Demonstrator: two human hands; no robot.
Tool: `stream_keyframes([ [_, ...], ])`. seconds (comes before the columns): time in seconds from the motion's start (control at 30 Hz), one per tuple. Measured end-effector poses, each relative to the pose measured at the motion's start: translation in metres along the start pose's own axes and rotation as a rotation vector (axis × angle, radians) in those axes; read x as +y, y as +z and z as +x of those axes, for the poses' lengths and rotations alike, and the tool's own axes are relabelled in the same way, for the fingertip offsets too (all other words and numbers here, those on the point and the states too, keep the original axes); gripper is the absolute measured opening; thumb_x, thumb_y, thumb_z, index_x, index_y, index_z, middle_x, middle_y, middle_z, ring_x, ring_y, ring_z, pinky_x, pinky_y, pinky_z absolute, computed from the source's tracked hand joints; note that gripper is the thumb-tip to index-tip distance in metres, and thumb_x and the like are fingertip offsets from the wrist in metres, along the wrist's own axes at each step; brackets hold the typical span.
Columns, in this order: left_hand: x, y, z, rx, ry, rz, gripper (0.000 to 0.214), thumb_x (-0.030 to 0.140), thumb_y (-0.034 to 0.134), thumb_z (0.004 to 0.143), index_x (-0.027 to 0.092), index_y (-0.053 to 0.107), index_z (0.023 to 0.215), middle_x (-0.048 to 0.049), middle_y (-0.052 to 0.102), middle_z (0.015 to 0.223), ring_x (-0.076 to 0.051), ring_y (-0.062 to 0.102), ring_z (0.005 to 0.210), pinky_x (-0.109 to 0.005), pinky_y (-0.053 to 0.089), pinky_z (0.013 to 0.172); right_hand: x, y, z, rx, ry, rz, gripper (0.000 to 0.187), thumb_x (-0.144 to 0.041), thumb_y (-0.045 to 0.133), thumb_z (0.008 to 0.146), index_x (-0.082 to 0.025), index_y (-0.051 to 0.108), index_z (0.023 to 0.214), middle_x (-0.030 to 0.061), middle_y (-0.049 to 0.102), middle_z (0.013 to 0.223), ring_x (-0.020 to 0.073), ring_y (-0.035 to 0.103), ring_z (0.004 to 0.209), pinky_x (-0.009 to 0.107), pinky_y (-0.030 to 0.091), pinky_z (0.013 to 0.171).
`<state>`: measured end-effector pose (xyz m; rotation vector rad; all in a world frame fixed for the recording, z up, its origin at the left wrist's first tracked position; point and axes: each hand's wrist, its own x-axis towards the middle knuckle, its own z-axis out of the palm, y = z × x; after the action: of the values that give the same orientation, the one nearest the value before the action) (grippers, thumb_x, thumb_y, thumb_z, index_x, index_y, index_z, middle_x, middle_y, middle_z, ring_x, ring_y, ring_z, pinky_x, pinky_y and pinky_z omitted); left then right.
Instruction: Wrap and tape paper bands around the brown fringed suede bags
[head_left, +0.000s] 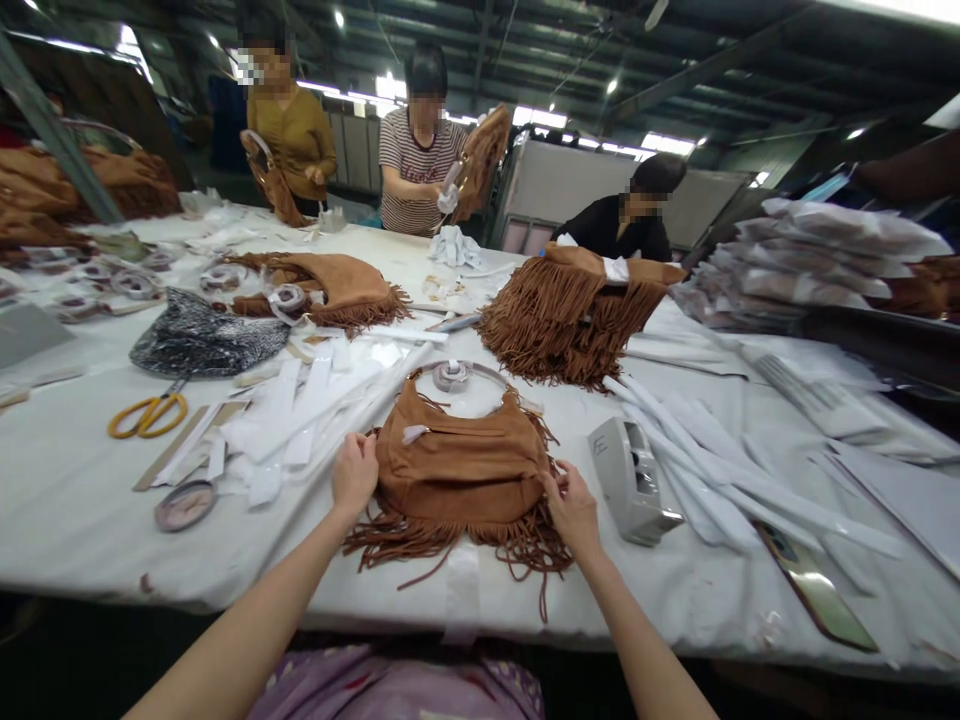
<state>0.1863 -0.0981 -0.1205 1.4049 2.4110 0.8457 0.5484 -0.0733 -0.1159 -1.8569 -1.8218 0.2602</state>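
Fingers of the right hand (574,508) pinch one side of the brown fringed shoulder bag (465,475) near the table's (330,605) front; those of the left hand (354,476) curl at the other, grip unclear. Best keep fringe (379,543) untrapped, tension even, coiled strap (452,380) unpulled.

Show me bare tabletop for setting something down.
Near left: between yellow-handled scissors, round grey-rimmed item and table's front edge. Near right: between grey device, phone and that edge. Crowded: white strips left of the brown bag and right of the device.
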Motion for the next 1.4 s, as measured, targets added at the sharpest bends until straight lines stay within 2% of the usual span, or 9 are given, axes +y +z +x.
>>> stream_keyframes([
  [0.13,0.040,-0.010,-0.027,-0.084,0.440,-0.130,0.038,0.043,0.056,0.086,0.021,0.048,0.117,-0.0100,0.055,0.114,-0.026,0.052,0.110,-0.037,0.040,0.096,-0.012,-0.006,-0.018,0.012,-0.378,0.006,0.055,-0.055,0.050,0.087,-0.017,0.045,0.127,0.0132,0.053,0.119,0.0264,0.048,0.112,0.041,0.038,0.099],
  [0.23,0.082,0.000,-0.039,-0.338,0.778,-0.077,0.067,0.040,0.075,0.071,0.024,0.043,0.127,-0.0114,0.049,0.122,-0.031,0.047,0.116,-0.041,0.038,0.099,-0.023,0.002,-0.014,0.022,-0.365,-0.022,0.059,-0.053,0.056,0.084,-0.018,0.041,0.130,0.0138,0.052,0.118,0.0286,0.047,0.113,0.045,0.039,0.098],
  [0.37,0.119,0.024,-0.039,-0.519,0.871,0.170,0.077,0.028,0.079,0.067,0.021,0.037,0.132,-0.0125,0.048,0.121,-0.030,0.053,0.106,-0.039,0.045,0.088,-0.023,0.012,-0.002,0.102,-0.306,0.006,0.059,-0.055,0.058,0.082,-0.016,0.044,0.123,0.0143,0.056,0.109,0.0295,0.052,0.103,0.045,0.045,0.089],
  [0.47,0.126,0.036,-0.030,-0.584,0.911,0.184,0.041,0.023,0.067,0.079,0.019,0.051,0.116,-0.0106,0.054,0.110,-0.026,0.057,0.100,-0.035,0.046,0.083,-0.017,0.014,0.002,0.082,-0.365,-0.027,0.044,-0.052,0.054,0.085,-0.018,0.052,0.114,0.0125,0.061,0.102,0.0287,0.056,0.096,0.044,0.047,0.083],
  [0.57,0.125,0.041,-0.018,-0.639,0.927,0.137,0.013,0.026,0.050,0.090,0.018,0.059,0.094,-0.0094,0.059,0.099,-0.023,0.058,0.095,-0.032,0.045,0.082,-0.012,0.013,0.003,0.081,-0.413,-0.017,0.037,-0.050,0.054,0.087,-0.019,0.055,0.108,0.0113,0.061,0.102,0.0273,0.055,0.097,0.042,0.046,0.083],
  [0.77,0.123,0.055,-0.001,-0.712,0.822,0.010,0.021,0.029,0.045,0.090,0.017,0.058,0.078,-0.0056,0.060,0.078,-0.020,0.057,0.078,-0.028,0.041,0.072,-0.008,0.015,0.008,0.044,-0.454,0.062,0.029,-0.045,0.048,0.092,-0.020,0.057,0.101,0.0090,0.062,0.099,0.0240,0.055,0.095,0.039,0.043,0.084],
  [1.1,0.114,0.082,0.019,-0.958,0.668,-0.311,0.031,0.034,0.042,0.088,0.017,0.042,0.062,0.0059,0.035,0.057,-0.010,0.034,0.057,-0.022,0.027,0.056,0.000,0.035,0.031,0.024,-0.392,0.087,0.040,-0.038,0.029,0.098,-0.021,0.055,0.073,0.0046,0.060,0.069,0.0202,0.053,0.070,0.033,0.037,0.068],
  [1.27,0.108,0.089,0.027,-1.077,0.565,-0.418,0.040,0.049,0.039,0.088,0.018,0.037,0.062,0.0064,0.030,0.058,-0.009,0.027,0.055,-0.021,0.024,0.054,-0.002,0.035,0.037,0.041,-0.314,0.163,0.036,-0.039,0.030,0.098,-0.021,0.058,0.084,0.0024,0.063,0.075,0.0179,0.056,0.070,0.031,0.041,0.069],
  [1.4,0.107,0.086,0.032,-1.166,0.478,-0.480,0.044,0.056,0.042,0.085,0.019,0.037,0.063,0.0060,0.030,0.058,-0.009,0.026,0.055,-0.022,0.022,0.053,-0.017,0.018,0.030,-0.040,-0.488,0.162,0.043,-0.059,0.050,0.087,-0.020,0.057,0.103,0.0083,0.063,0.099,0.0236,0.055,0.095,0.037,0.040,0.085],
])
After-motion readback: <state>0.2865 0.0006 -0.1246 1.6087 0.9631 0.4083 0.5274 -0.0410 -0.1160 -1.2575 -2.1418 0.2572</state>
